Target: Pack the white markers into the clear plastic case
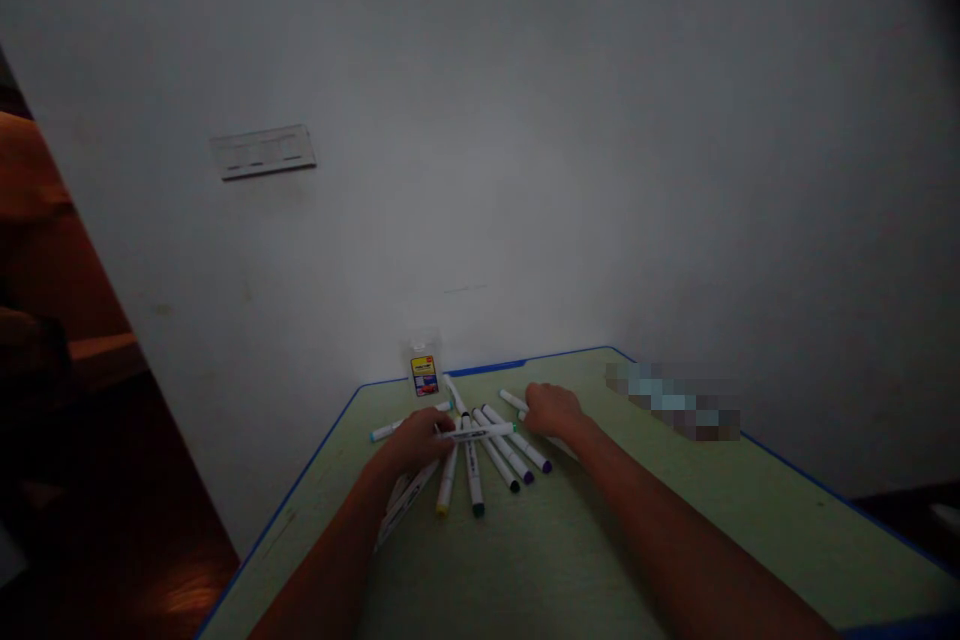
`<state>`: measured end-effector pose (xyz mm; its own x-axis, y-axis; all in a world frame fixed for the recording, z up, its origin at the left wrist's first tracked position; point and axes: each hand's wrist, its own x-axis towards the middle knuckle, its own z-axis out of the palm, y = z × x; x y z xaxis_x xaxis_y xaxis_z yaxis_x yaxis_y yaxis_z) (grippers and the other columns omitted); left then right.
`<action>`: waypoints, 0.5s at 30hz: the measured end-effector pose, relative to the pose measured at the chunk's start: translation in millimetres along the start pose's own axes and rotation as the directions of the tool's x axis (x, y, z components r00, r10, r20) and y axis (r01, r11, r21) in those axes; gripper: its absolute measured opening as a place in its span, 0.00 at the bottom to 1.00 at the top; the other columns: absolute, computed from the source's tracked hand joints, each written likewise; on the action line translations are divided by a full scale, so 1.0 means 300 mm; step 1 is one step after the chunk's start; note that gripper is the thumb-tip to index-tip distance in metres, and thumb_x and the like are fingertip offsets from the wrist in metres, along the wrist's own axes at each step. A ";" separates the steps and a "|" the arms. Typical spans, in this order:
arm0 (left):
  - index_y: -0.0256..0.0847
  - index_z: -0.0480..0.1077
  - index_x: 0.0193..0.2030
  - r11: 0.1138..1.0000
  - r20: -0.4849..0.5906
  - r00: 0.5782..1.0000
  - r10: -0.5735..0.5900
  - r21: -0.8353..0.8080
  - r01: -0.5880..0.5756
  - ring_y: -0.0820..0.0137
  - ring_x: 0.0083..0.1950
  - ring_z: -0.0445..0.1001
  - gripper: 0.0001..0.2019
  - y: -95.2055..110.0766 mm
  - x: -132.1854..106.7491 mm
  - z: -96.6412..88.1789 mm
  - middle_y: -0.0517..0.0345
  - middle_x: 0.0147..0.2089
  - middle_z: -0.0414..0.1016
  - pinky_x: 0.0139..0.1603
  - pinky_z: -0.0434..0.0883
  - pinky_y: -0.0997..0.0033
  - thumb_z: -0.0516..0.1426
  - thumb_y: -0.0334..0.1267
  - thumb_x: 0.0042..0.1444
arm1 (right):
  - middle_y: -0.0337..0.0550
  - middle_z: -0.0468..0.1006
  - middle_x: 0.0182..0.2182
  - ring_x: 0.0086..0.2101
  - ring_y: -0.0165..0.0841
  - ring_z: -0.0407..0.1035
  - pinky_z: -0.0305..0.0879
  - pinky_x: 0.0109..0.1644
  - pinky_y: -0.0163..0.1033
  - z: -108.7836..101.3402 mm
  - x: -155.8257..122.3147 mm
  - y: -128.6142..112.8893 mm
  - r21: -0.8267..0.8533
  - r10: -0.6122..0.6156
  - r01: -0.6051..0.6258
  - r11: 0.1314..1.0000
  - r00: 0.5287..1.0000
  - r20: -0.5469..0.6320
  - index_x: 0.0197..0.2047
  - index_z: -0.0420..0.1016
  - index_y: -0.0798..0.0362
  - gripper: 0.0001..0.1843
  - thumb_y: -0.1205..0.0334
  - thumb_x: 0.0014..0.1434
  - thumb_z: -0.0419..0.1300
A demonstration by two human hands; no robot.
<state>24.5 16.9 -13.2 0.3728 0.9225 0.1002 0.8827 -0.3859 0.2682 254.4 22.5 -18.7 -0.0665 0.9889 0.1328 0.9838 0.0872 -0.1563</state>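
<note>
Several white marker pens (495, 455) with coloured caps lie fanned out on a pale green table (660, 540) with a blue edge. My left hand (416, 440) is closed on one white marker (480, 432) with a green cap, held crosswise over the others. My right hand (551, 410) rests knuckles-up on the table with fingers curled, touching a marker (514, 401) at the far end of the row; what it grips is hidden. Another marker (390, 430) lies to the left of my left hand.
A clear plastic marker box (424, 370) with a yellow label stands at the table's far edge against the white wall. A white wall plate (262, 151) sits higher on the wall. Dark wooden floor and furniture (67, 340) lie left.
</note>
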 end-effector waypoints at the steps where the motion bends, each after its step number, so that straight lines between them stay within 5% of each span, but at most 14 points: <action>1: 0.38 0.71 0.36 1.000 0.003 1.000 0.004 0.000 -0.004 0.67 0.38 0.69 0.13 0.001 0.000 -0.001 0.55 0.36 0.71 0.38 0.64 0.73 0.53 0.38 0.43 | 0.57 0.73 0.37 0.38 0.44 0.68 0.62 0.35 0.42 0.002 0.001 -0.002 -0.001 -0.009 0.009 1.000 1.000 0.001 0.41 0.69 0.58 0.15 0.63 0.48 0.55; 15: 0.38 0.71 0.36 0.999 0.002 0.999 0.034 -0.005 -0.034 0.69 0.35 0.68 0.12 0.003 -0.002 0.000 0.57 0.34 0.71 0.37 0.64 0.74 0.53 0.38 0.44 | 0.56 0.73 0.38 0.38 0.43 0.68 0.62 0.36 0.41 -0.010 -0.016 -0.021 -0.003 -0.070 0.070 0.998 0.997 0.029 0.40 0.70 0.57 0.14 0.62 0.49 0.55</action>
<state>25.1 16.1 -12.9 0.4034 0.9088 0.1071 0.8680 -0.4170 0.2695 249.0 17.0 -15.4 -0.1397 0.9835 0.1147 0.9774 0.1556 -0.1434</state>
